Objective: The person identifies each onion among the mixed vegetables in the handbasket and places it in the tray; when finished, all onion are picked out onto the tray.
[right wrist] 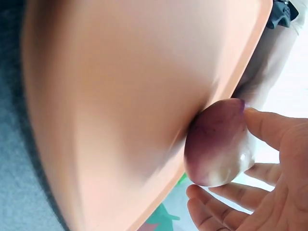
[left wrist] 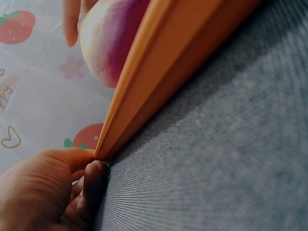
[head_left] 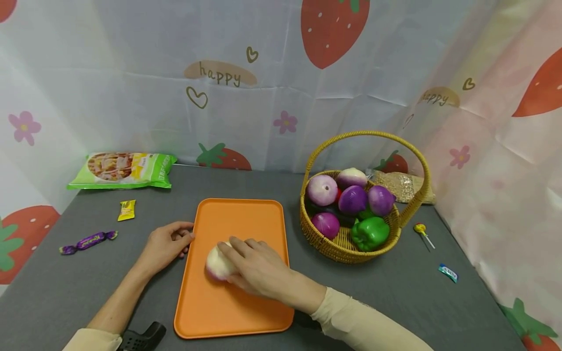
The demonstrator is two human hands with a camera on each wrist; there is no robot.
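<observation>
Sleeve (head_left: pixel 369 321), right hand (head_left: pixel 261 270) holding turnip (head_left: pixel 217 263) on tray (head_left: pixel 241 214), basket (head_left: pixel 327 246) beside, candies (head_left: pixel 90 241) around

Table (head_left: pixel 432 302): dark grey, fabric-like surface.
Tray (head_left: pixel 239 214): orange, rectangular, at the clock's centre.
Green food bag (head_left: pixel 127 170): 10 o'clock, far edge.
Yellow sweet (head_left: pixel 127 210): 10 o'clock, nearer.
Purple twist-wrapped sweet (head_left: pixel 90 241): 9 o'clock.
Wicker basket (head_left: pixel 338 253): 2 o'clock, upright.
Grain bag (head_left: pixel 397 184): 2 o'clock, behind the basket, partly hidden.
Lollipop (head_left: pixel 420 228), blue sweet (head_left: pixel 448 273): 3 o'clock.
</observation>
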